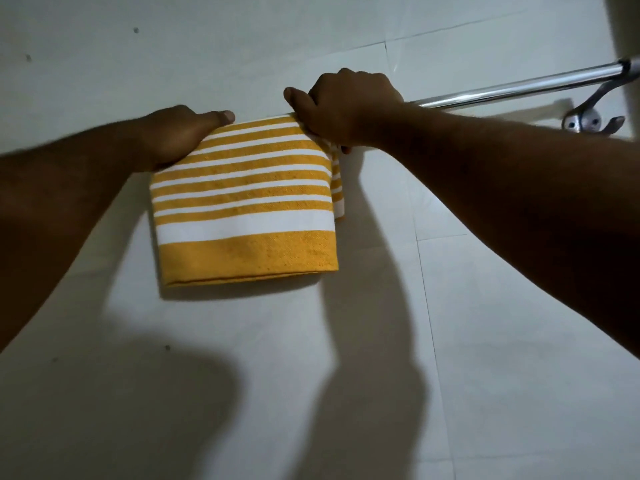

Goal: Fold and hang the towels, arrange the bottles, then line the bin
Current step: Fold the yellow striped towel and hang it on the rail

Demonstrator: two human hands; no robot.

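Note:
A folded yellow-and-white striped towel hangs over a chrome towel rail on the white wall. My left hand lies on the towel's top left corner, thumb stretched along the fold. My right hand is closed over the towel's top right corner where it crosses the rail. A narrow strip of the towel's back layer shows below my right hand at the right edge. The rail under the towel is hidden.
The rail runs up to the right to a chrome bracket and hook fixed to the wall. White wall tiles fill the view below, crossed by the shadows of my arms.

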